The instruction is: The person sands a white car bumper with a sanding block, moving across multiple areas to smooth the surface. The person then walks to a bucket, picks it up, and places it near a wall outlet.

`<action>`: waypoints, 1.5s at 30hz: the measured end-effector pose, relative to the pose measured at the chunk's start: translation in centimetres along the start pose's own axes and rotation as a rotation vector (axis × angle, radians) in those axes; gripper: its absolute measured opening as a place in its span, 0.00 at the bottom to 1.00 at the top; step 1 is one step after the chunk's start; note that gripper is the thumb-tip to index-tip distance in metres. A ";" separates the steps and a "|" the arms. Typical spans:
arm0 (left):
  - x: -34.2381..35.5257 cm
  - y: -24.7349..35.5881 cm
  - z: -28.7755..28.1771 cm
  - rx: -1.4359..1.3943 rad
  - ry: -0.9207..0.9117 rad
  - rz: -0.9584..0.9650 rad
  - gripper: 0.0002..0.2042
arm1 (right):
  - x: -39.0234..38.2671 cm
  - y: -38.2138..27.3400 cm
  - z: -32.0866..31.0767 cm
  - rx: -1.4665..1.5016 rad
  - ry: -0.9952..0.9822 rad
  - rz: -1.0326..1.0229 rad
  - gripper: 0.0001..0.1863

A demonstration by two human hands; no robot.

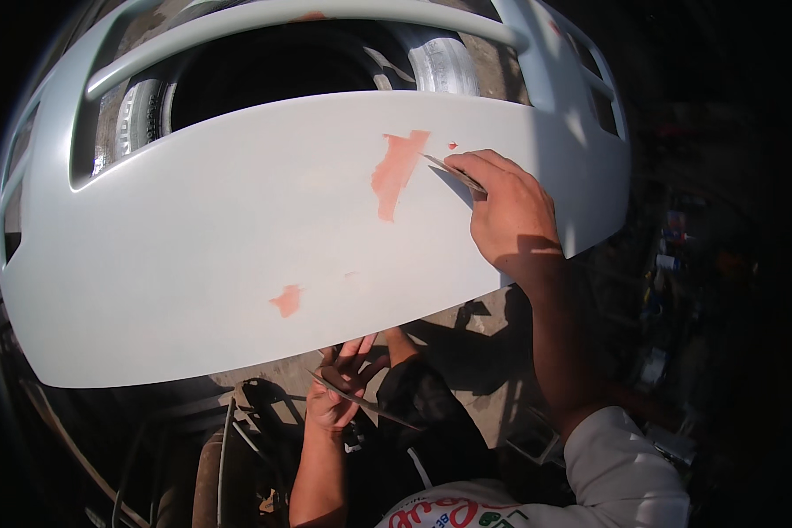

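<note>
Right grip (517, 207) pinched a blade (462, 171) beside a pink patch (398, 173), left grip (332, 407) clasped a plate (374, 408); low, even strokes seemed best

Bright sunlight, hard shadows, fisheye-curved edges

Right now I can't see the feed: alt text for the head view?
The right hand holds a thin blade beside a large pink patch on a pale curved panel. Below the panel's near edge, the left hand holds another thin flat piece.
</note>
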State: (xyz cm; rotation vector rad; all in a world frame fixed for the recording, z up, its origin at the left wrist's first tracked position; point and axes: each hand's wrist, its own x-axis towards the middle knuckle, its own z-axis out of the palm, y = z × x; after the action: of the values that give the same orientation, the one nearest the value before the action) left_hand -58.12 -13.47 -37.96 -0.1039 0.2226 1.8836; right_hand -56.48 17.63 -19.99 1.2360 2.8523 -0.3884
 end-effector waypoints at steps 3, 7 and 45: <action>0.0 -0.2 -0.1 0.018 -0.028 0.007 0.07 | 3.6 3.0 -1.2 0.046 -0.032 0.179 0.20; 0.0 -0.2 0.9 0.032 -0.006 0.010 0.06 | 3.1 2.3 0.3 0.006 -0.020 0.124 0.20; 19.3 -12.9 23.2 0.958 0.562 0.684 0.20 | -7.1 19.9 -7.8 0.396 -0.041 -0.836 0.18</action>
State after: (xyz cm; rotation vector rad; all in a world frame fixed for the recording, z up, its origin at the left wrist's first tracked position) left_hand -51.17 13.18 -20.08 0.1215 1.6813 2.1569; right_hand -36.63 27.41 -16.11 -0.0522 3.1982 -0.9919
